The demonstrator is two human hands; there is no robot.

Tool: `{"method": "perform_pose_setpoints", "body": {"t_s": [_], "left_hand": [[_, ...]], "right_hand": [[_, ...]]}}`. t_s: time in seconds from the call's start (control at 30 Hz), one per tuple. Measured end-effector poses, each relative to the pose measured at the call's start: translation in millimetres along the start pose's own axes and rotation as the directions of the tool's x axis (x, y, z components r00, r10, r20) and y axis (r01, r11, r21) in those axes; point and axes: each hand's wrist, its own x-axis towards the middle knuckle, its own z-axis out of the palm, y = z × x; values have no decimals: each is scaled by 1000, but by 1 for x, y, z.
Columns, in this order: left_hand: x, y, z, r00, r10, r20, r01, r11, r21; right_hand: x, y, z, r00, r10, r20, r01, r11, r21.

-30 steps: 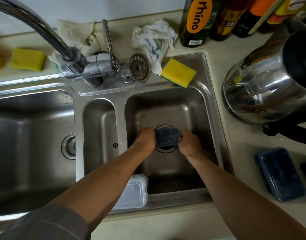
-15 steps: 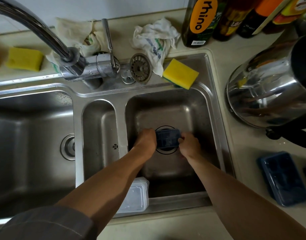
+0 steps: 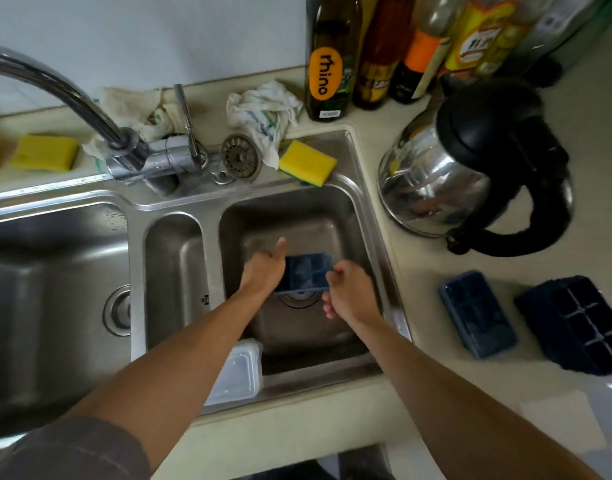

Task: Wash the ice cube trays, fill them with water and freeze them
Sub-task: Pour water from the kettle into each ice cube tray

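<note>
A pale wall [image 3: 141, 36] backs a cream surface [image 3: 418, 299] with a steel sink [image 3: 135, 271] set in; pale floor [image 3: 602, 417] shows lower right.

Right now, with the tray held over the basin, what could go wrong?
1. The left hand has its thumb raised and the right hand pinches only an edge, so the tray may slip into the basin.
2. The left forearm passes close by the clear box at the front rim and might knock it.
</note>
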Motion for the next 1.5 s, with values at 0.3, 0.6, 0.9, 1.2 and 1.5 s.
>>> {"method": "perform_pose_setpoints", "body": {"t_s": [0.3, 0.6, 0.9, 1.2, 1.5], "left_hand": [[-83, 63, -41, 947, 274, -167, -201, 913, 355], [-152, 111, -66, 923, 369, -110, -304, 875, 377], [-177, 119, -85, 928, 363, -79, -283, 828, 484], [-174, 120, -89, 801, 599, 20, -395, 503, 769], [-174, 121, -96, 920, 389, -45, -391, 918, -68]], "right_hand": [[-68, -73, -64, 980, -172, -103, 145, 963, -226], [-94, -123, -88, 977, -195, 88, 214, 889, -405], [-116, -131, -88, 964, -265, 7, 248, 895, -372], [-117, -137, -78, 951, -309, -12, 270, 849, -455], [-114, -133, -87, 988, -92, -121, 86, 995, -50]]}}
